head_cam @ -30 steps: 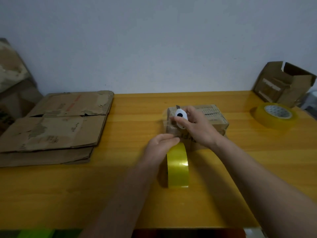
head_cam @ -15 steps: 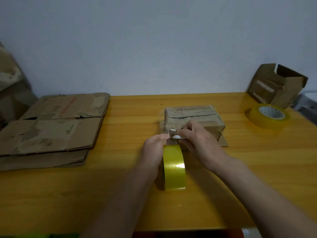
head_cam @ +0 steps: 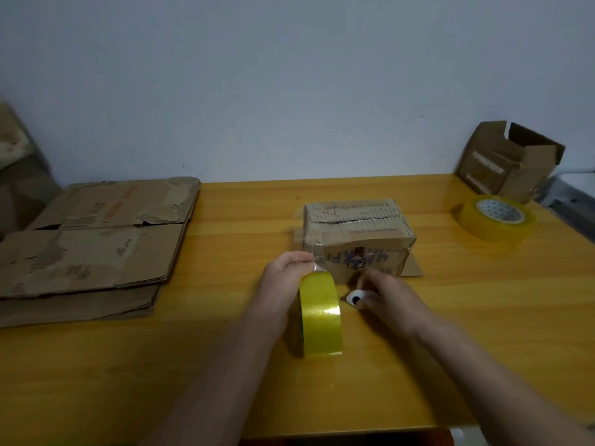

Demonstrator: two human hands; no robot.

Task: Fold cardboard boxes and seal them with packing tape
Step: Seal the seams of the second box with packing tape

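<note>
Yellow tape roll stands on edge before the box; your left hand pinches its free end, your right hand grips a small cutter. Slack tape may fold onto itself.

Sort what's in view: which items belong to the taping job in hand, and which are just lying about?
In use: small cardboard box; upright tape roll, held by the left hand; small white cutter in the right hand.

Lying about: flat tape roll; flattened cardboard stack; open box at the table's far right.
</note>
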